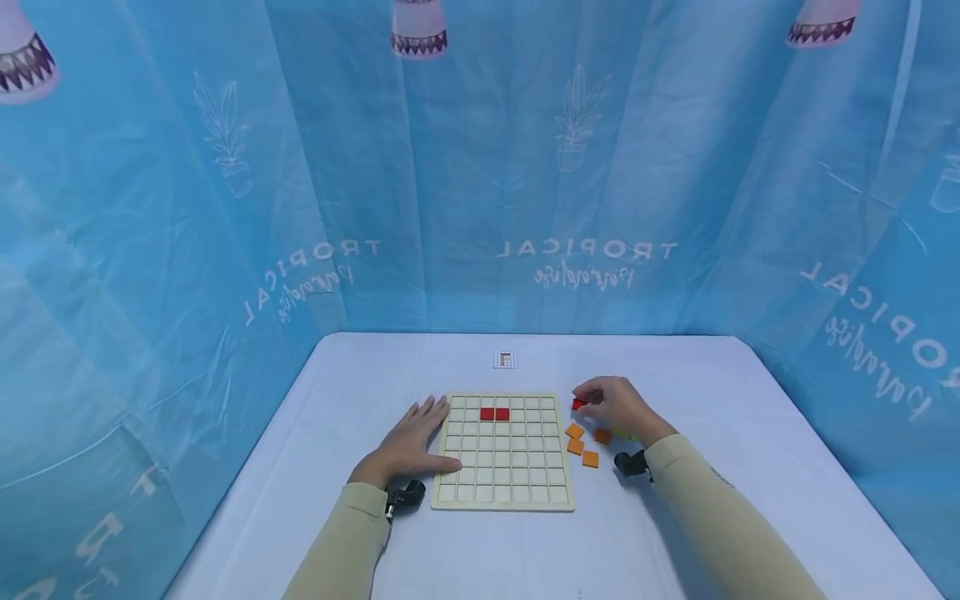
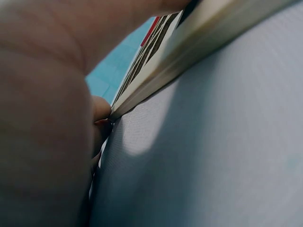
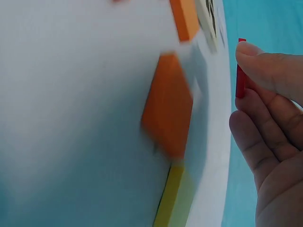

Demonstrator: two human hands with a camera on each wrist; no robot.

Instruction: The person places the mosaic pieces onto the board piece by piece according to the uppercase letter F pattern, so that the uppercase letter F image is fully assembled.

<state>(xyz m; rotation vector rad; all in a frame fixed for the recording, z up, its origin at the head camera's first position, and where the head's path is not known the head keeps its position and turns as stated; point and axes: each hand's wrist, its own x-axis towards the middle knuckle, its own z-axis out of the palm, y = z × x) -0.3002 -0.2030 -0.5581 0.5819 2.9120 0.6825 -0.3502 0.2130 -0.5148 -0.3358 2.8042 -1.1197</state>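
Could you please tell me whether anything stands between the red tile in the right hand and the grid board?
Nothing visible does: the right hand pinches the red tile just off the grid board's right edge. The loose orange tiles lie nearer the person, outside the direct path.

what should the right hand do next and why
Probably carry the red tile that the right hand pinches to the grid board, beside its two red tiles: the square to their right is bare, and the left hand rests on the board's left edge.
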